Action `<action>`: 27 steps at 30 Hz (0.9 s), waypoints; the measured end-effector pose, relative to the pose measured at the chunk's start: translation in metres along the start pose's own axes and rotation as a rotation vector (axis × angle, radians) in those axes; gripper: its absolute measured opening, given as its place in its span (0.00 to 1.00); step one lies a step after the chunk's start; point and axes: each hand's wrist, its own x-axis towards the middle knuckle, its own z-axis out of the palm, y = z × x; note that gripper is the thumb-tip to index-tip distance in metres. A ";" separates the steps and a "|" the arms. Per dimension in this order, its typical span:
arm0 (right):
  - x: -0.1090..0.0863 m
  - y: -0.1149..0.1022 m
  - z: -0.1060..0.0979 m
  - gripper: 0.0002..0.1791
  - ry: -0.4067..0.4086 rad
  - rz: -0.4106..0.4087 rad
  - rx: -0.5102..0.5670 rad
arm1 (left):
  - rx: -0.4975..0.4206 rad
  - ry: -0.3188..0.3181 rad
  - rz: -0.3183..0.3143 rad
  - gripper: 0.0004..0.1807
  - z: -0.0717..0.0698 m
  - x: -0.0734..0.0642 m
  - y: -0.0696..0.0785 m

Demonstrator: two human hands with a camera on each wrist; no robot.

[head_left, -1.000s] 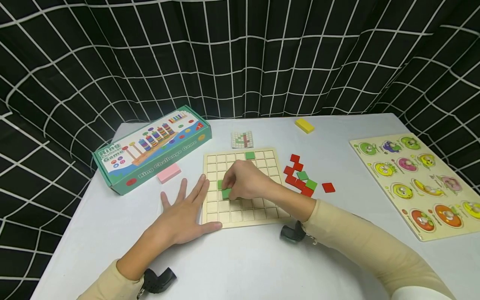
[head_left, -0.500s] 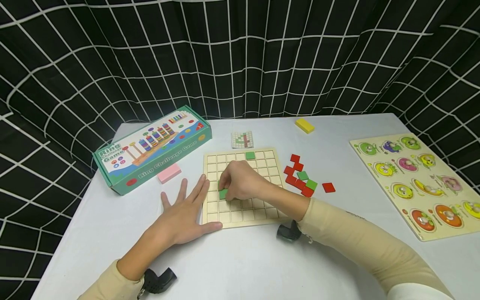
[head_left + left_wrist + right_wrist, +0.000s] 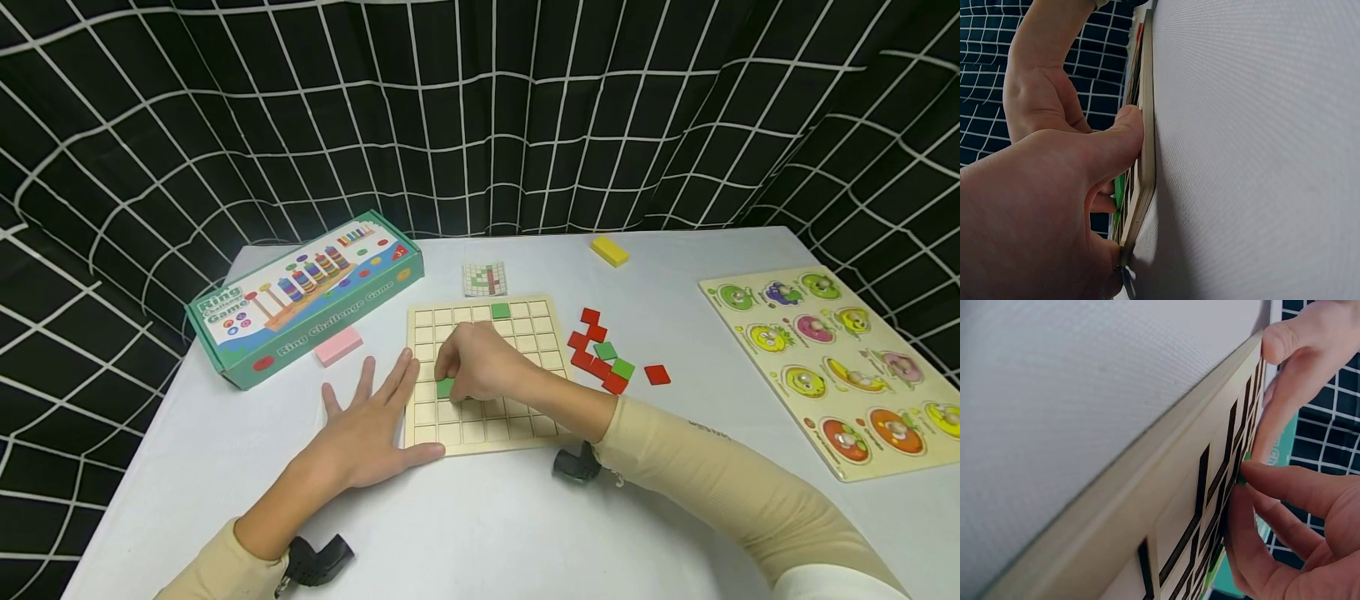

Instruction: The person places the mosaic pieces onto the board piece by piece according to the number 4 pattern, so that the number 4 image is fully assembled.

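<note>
A square wooden grid board [image 3: 435,435] lies on the white table. Over its middle, my right hand [image 3: 483,362] pinches a small green square tile [image 3: 445,388] between thumb and fingertips, low at a square in the left part of the grid. The right wrist view shows the tile's green edge [image 3: 1243,478] at those fingertips. My left hand [image 3: 367,437] is spread flat, with fingers along the board's left edge and the thumb at its front left corner. Another green tile [image 3: 500,311] sits in the back row of the grid.
Loose red tiles [image 3: 582,359] and green tiles [image 3: 604,351] lie right of the board. Behind it is a small pattern card [image 3: 484,280]. Around stand a ring game box [image 3: 315,292], a pink block [image 3: 338,346], a yellow block [image 3: 609,251] and a fruit puzzle board [image 3: 817,333].
My right hand has shifted slightly left with the green tile. Its fingers now cover another green tile seen just behind it before. My left hand has stayed in place.
</note>
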 end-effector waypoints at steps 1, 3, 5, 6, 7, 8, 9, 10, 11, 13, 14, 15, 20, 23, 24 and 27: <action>0.000 0.000 0.000 0.18 0.001 -0.001 0.000 | -0.001 0.000 -0.001 0.64 0.000 0.000 0.000; 0.000 0.001 0.001 0.18 0.005 -0.008 -0.001 | -0.004 -0.002 -0.003 0.64 0.000 0.000 0.000; 0.000 0.002 0.001 0.18 0.010 -0.018 -0.003 | -0.006 -0.002 -0.003 0.64 0.000 0.000 0.000; 0.000 0.002 0.001 0.18 0.012 -0.022 -0.004 | -0.007 -0.002 -0.004 0.64 0.000 0.000 0.000; 0.000 0.002 0.001 0.18 0.013 -0.025 -0.006 | -0.007 -0.002 -0.004 0.64 0.000 0.001 0.000; 0.000 0.002 0.001 0.18 0.013 -0.027 -0.010 | -0.007 -0.001 -0.004 0.64 0.000 0.001 0.000; 0.000 0.003 0.001 0.18 0.013 -0.028 -0.011 | -0.006 0.000 -0.004 0.64 0.000 0.001 0.000; 0.000 0.003 0.001 0.18 0.012 -0.029 -0.011 | -0.007 0.000 -0.005 0.64 0.000 0.001 0.000; 0.000 0.003 0.001 0.18 0.010 -0.029 -0.010 | -0.009 0.001 -0.005 0.64 0.000 0.001 0.000; 0.000 0.004 0.000 0.18 0.008 -0.032 -0.006 | -0.013 0.000 -0.007 0.64 0.000 0.001 0.000; 0.000 0.005 0.000 0.17 0.008 -0.035 -0.003 | -0.015 0.000 -0.007 0.64 0.000 0.001 0.000; 0.000 0.005 0.000 0.17 0.007 -0.038 0.003 | -0.016 0.000 -0.007 0.64 0.000 0.001 0.000; -0.002 0.008 -0.004 0.16 0.004 -0.055 0.034 | -0.016 0.003 -0.004 0.64 0.000 0.000 0.000; -0.004 0.010 -0.006 0.15 0.002 -0.059 0.059 | -0.017 0.004 -0.002 0.64 0.000 0.000 0.001; -0.005 0.011 -0.007 0.15 0.003 -0.061 0.069 | -0.016 0.004 -0.002 0.64 -0.001 0.000 0.001; -0.008 0.013 -0.010 0.14 0.006 -0.070 0.102 | -0.013 0.001 -0.003 0.64 -0.001 0.000 0.001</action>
